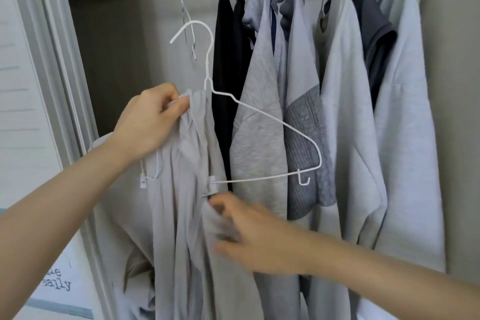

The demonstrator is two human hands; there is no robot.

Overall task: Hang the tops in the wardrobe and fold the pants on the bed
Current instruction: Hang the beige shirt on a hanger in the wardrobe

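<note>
A row of hung tops (345, 112) fills the wardrobe (117, 47) beyond both hands. A pale grey top (181, 215) drapes below the left hand (150, 119), whose fingers pinch its collar against a white wire hanger (259, 117). The blurred right hand (249, 234), lower and to the right, grips the fabric's edge.

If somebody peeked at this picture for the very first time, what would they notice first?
Probably the thin white wire hanger in the middle, held up in front of the open wardrobe with a pale grey soft top bunched on its left side. The left hand pinches the cloth near the hanger's neck, while the blurred right hand reaches at the fabric lower down. Behind them, a row of grey, black and pale blue clothes hangs from the rail.
</note>
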